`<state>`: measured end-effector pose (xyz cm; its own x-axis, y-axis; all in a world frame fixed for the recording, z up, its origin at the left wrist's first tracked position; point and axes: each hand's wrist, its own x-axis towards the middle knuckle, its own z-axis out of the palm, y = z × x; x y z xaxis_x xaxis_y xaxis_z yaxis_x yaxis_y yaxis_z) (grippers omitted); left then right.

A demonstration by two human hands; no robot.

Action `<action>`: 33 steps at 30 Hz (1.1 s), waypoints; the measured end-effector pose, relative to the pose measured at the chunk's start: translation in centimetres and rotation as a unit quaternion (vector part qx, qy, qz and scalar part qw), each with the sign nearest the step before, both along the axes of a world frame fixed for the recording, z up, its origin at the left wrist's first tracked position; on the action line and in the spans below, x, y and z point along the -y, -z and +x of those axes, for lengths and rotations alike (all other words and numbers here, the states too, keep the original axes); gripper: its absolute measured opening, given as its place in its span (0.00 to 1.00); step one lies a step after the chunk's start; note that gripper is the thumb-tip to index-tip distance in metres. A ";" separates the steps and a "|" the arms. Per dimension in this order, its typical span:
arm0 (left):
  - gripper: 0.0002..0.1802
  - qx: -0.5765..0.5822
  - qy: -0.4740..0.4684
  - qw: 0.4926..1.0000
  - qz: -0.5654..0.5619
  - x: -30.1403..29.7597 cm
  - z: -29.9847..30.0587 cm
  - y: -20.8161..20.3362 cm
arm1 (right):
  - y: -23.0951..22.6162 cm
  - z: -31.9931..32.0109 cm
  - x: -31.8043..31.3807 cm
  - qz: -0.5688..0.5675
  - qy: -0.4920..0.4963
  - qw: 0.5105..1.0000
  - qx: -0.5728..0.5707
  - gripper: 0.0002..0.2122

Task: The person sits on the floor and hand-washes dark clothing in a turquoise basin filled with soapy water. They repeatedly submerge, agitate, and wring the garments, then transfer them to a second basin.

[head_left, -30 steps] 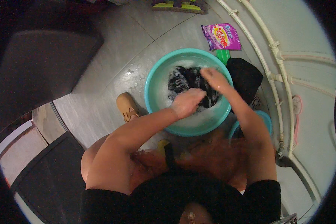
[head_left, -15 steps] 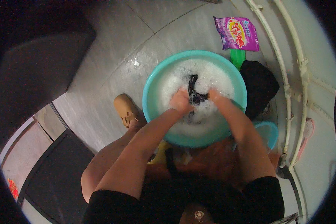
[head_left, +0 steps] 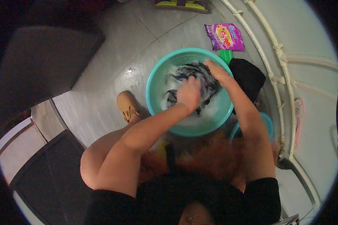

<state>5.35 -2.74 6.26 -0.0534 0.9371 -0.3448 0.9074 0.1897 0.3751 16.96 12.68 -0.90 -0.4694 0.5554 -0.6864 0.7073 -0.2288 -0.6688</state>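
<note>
In dim light the floor (head_left: pixel 112 93) glints, left fingers (head_left: pixel 192 83) blur and edges bend.

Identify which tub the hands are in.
The larger turquoise tub, where the left hand and right hand touch dark cloth; the smaller blue tub has neither hand.

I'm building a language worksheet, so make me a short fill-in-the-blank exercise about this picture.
Inside the basin, the left hand and right hand are at soapy ____ cloth.
The packet beyond the basin is mostly ____.
The tan shoe stands to the ____ of the basin.
The small brush at the right has a ____ handle.

Missing words: black; purple; left; pink.
</note>
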 end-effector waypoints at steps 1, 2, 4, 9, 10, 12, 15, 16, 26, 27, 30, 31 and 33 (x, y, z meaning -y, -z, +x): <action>0.35 0.006 0.033 0.999 0.019 0.7 1.0 -0.8 | -3.6 -0.4 0.5 0.109 -0.072 0.990 0.057 0.30; 0.37 0.077 0.059 0.994 -0.059 0.6 1.6 -2.9 | -3.2 0.4 1.7 0.177 -0.079 0.979 0.067 0.30; 0.37 0.144 0.035 0.988 0.047 1.7 1.0 -2.8 | -4.4 1.1 4.3 0.249 -0.115 0.958 0.087 0.32; 0.67 -0.034 -0.067 0.983 -0.165 3.2 -3.1 -1.1 | -4.3 2.5 10.3 0.358 -0.328 0.861 0.155 0.39; 0.68 -0.044 -0.050 0.980 -0.186 3.6 -3.1 -0.4 | -3.4 2.3 10.9 0.360 -0.352 0.850 0.158 0.39; 0.69 -0.064 -0.011 0.974 -0.216 3.5 -2.6 1.3 | 0.4 2.1 11.4 0.333 -0.370 0.848 0.182 0.38; 0.66 -0.011 0.014 0.958 -0.285 2.0 -2.5 4.5 | 4.3 1.2 10.5 0.256 -0.334 0.880 0.220 0.32; 0.62 -0.075 0.032 0.970 -0.231 4.7 -2.4 9.2 | 3.6 -0.3 9.1 0.166 -0.334 0.904 0.211 0.30; 0.39 0.087 0.027 0.938 -0.334 0.9 -7.0 16.0 | 10.4 -0.9 5.7 0.057 -0.139 0.956 0.251 0.31; 0.38 0.031 0.058 0.955 -0.288 0.2 -7.2 15.5 | 10.6 -1.1 5.1 0.075 -0.101 0.967 0.219 0.31; 0.39 0.154 -0.210 0.952 -0.160 -2.1 -7.3 9.0 | 8.2 -1.2 2.7 0.188 -0.072 0.979 0.042 0.30; 0.41 0.204 -0.230 0.946 -0.105 -2.0 -7.4 6.9 | 5.9 -1.5 2.6 0.250 -0.097 0.963 -0.017 0.29; 0.38 0.120 -0.161 0.979 -0.044 -2.3 -4.7 0.5 | -2.3 -0.3 1.0 0.032 -0.107 0.992 -0.052 0.28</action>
<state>0.64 -0.39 5.74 -0.2484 0.8510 -0.4627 0.6827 0.4927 0.5396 16.67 11.67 1.37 -0.6483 0.4756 -0.5945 0.6609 -0.0360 -0.7496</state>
